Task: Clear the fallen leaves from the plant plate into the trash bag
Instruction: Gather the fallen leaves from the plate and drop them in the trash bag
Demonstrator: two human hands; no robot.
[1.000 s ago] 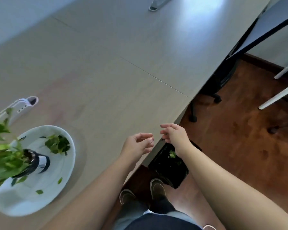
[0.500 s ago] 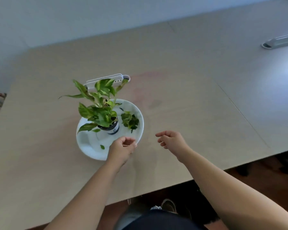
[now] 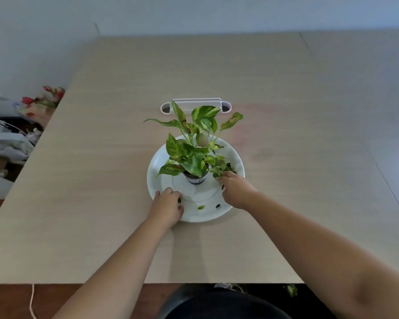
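A person leans over a pale wooden table, both bare arms stretched forward to a round white plate that sits near the middle of the tabletop. A small potted plant with green and yellow mottled leaves stands upright in a dark pot at the plate's centre. The left hand rests on the plate's near left rim, knuckles up and fingers curled downward onto the white surface; a dark leaf scrap shows right at its fingertips, though whether the fingers actually pinch it cannot be told from here. The right hand reaches over the plate's right side, its fingers bent down into a pile of leaves lying just right of the pot (the fingertips are buried among them, so a firm grasp cannot be confirmed). Two loose leaves lie apart on the near part of the plate between the hands: a light green leaf and, just right of it, a darker leaf. Behind the plant, set flush in the table, is a white cable slot. To the far left, off the table's edge, sits a heap of white bags and red flowers. Below the table's near edge, a stray leaf lies against something dark on the floor.
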